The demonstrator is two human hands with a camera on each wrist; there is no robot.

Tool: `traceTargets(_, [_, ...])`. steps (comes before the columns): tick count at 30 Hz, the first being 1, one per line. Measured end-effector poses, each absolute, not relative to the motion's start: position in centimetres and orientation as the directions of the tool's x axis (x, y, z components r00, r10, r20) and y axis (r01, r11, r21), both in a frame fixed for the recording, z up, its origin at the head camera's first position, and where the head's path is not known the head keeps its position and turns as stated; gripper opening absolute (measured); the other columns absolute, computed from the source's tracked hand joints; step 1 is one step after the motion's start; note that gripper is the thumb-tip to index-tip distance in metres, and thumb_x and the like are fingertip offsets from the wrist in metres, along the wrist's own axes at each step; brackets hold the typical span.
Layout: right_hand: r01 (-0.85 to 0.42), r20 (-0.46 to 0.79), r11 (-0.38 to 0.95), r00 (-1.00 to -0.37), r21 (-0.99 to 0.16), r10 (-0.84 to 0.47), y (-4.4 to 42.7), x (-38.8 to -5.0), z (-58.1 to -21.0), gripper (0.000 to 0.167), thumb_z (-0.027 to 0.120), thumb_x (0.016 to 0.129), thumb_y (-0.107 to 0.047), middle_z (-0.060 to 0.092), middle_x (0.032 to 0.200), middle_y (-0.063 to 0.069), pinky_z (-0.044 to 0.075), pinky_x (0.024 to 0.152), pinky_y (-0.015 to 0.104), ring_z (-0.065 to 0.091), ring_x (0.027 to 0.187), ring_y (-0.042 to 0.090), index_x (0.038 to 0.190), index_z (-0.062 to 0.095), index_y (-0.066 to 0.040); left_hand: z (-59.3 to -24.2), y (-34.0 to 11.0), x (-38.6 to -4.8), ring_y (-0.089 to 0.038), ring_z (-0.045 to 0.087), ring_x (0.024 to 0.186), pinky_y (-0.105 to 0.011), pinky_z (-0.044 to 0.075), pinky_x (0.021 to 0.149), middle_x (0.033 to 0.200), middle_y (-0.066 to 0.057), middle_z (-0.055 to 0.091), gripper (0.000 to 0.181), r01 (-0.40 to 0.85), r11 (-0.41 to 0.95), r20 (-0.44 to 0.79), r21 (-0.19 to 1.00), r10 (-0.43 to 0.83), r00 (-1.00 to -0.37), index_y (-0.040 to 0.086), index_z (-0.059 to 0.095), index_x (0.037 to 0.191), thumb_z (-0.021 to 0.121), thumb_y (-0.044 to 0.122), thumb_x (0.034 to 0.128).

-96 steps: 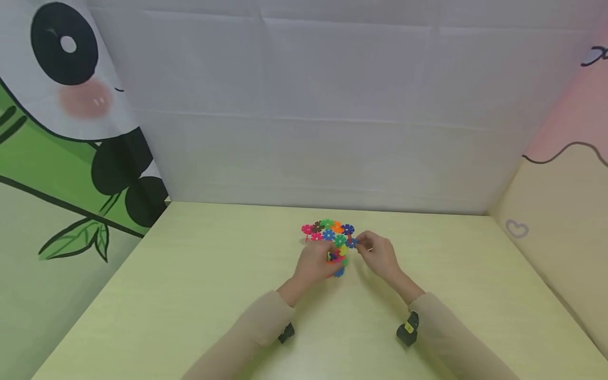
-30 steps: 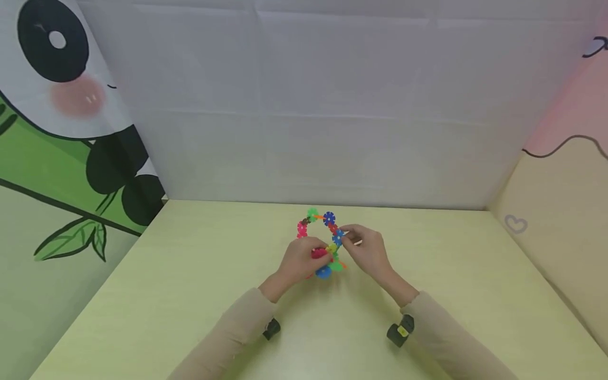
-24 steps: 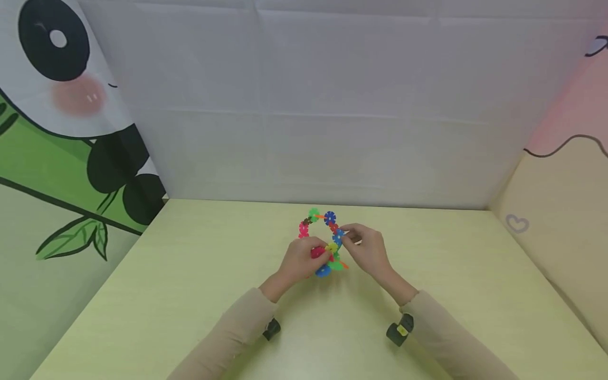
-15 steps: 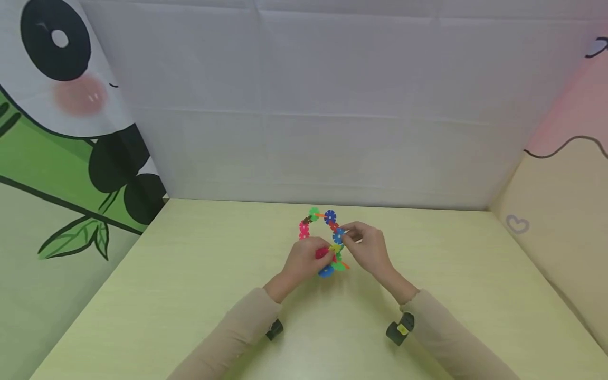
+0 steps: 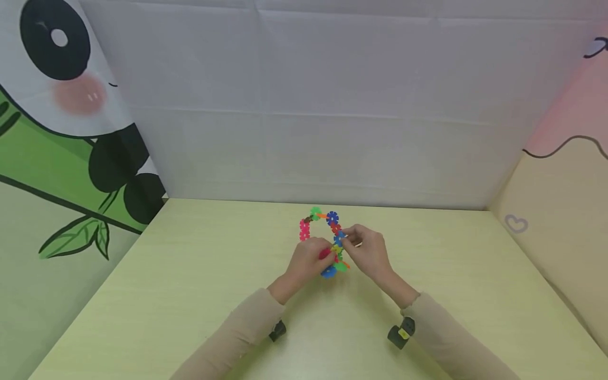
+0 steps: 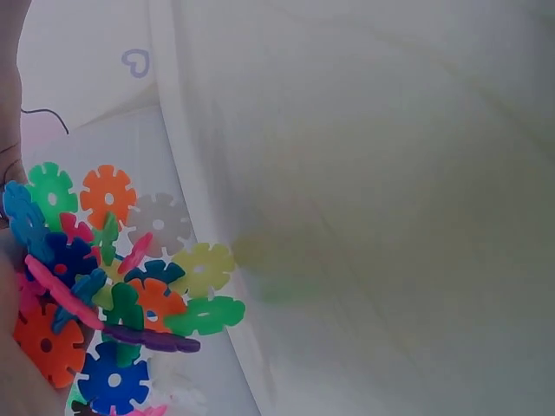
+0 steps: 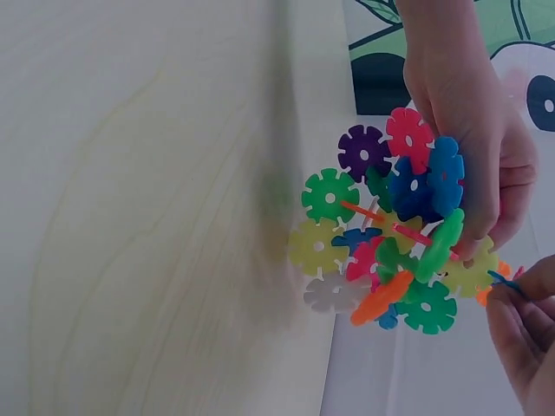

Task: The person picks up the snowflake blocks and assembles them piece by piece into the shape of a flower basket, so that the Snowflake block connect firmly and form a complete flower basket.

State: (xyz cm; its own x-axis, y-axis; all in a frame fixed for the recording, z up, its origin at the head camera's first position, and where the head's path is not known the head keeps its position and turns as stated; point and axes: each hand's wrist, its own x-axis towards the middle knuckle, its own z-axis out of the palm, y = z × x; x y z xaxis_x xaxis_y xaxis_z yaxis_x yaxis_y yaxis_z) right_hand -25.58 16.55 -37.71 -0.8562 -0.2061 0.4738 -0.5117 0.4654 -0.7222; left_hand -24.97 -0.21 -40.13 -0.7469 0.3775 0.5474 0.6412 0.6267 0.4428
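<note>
Colourful plastic snowflake discs, slotted into one another, form a cluster [image 7: 425,308] with an open ring on top. In the head view my left hand [image 5: 306,261] grips the cluster from the left, and its fingers hide part of the middle. At the ring's right side my right hand [image 5: 371,252] pinches a blue snowflake disc [image 5: 339,239] between thumb and fingers. That blue disc [image 7: 505,281] appears nearly edge-on in the right wrist view, beside a yellow disc [image 7: 473,267]. The left wrist view shows the cluster's underside, with an orange disc [image 6: 52,345] close to the palm.
A pale wood-grain table [image 5: 190,264] lies under both hands. White cloth [image 5: 304,105] hangs behind it, and printed cartoon panels [image 5: 114,163] flank the sides. A small black camera [image 5: 401,333] sits on the right wrist, another [image 5: 277,331] on the left.
Since the earliest frame the cluster has turned, and its upper discs now show as an open ring. Lately it has shifted slightly right with my left hand; the right hand keeps its pinch.
</note>
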Motion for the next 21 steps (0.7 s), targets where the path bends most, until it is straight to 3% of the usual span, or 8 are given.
traceTargets(21, [-0.549, 0.54, 0.492, -0.823, -0.676, -0.177, 15.79, -24.91, -38.21, 0.007, 0.071, 0.08, 0.007, 0.069, 0.074, 0.01, 0.055, 0.059, 0.03, 0.064, 0.06, 0.018, 0.086, 0.069, 0.005, -40.54, 0.03, -25.09, -0.013, 0.043, 0.053, -0.018, 0.035, 0.05, 0.056, 0.001, 0.049, 0.02, 0.658, 0.629, 0.584, 0.415, 0.371, -0.722, 0.005, 0.057, 0.065, 0.07, 0.001, 0.0804])
